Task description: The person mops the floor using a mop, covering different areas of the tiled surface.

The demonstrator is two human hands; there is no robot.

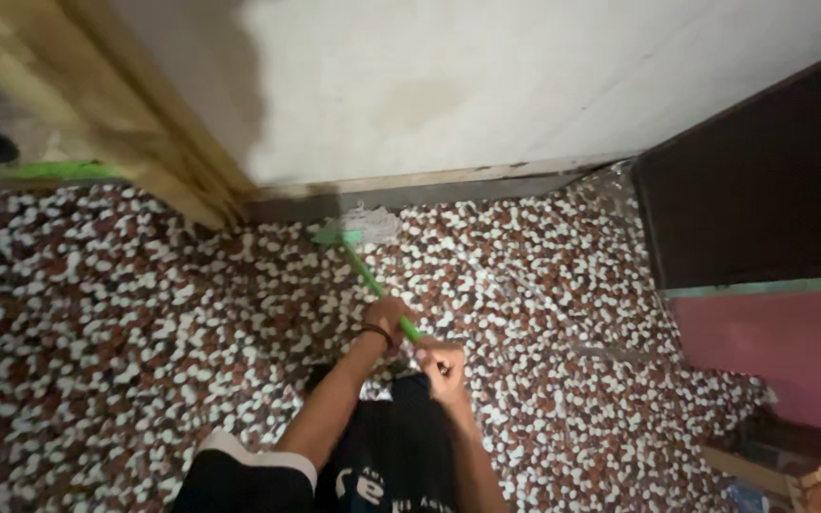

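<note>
Both my hands, left hand [387, 318] ahead of right hand [444, 366], wrap closed around the green mop handle [372, 283]; it seems light, stiff, best gripped mid-shaft.

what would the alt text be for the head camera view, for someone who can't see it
Seen from above, a person's left hand and right hand grip a green-handled mop whose pale head presses on a red-and-white pebbled floor at the foot of a white wall. A wooden door frame stands left, a dark panel right.
</note>
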